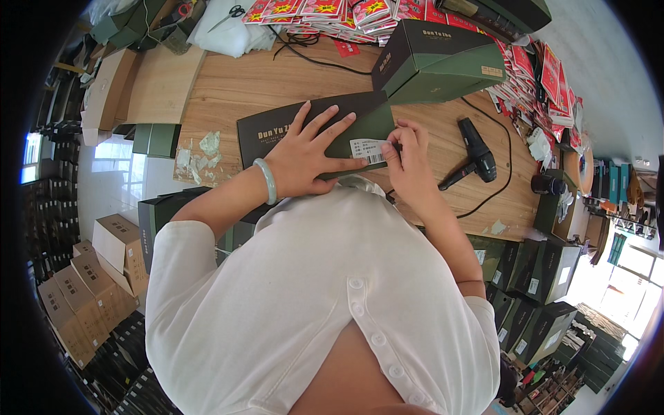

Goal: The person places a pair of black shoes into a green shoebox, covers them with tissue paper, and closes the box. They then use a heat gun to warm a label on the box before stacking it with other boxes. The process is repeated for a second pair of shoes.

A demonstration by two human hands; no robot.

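A black and dark-green shoe box (373,122) lies on the wooden table close against my body. My left hand (302,158) rests flat on it with the fingers spread, and a pale green bangle (267,182) circles that wrist. On the box's green side is a white barcode label (365,148). My right hand (409,158) pinches the label's right end between thumb and fingers at the box's right edge. Whether that end is lifted off the box is hard to see. To the right of this hand lies a black hair dryer (475,153).
Another shoe box (436,66) stands behind, before piles of red packets (328,12). The dryer's cord (510,149) curves along the table's right. Torn label scraps (207,149) lie at left, near an open carton (111,93). More boxes (532,277) are stacked at lower right.
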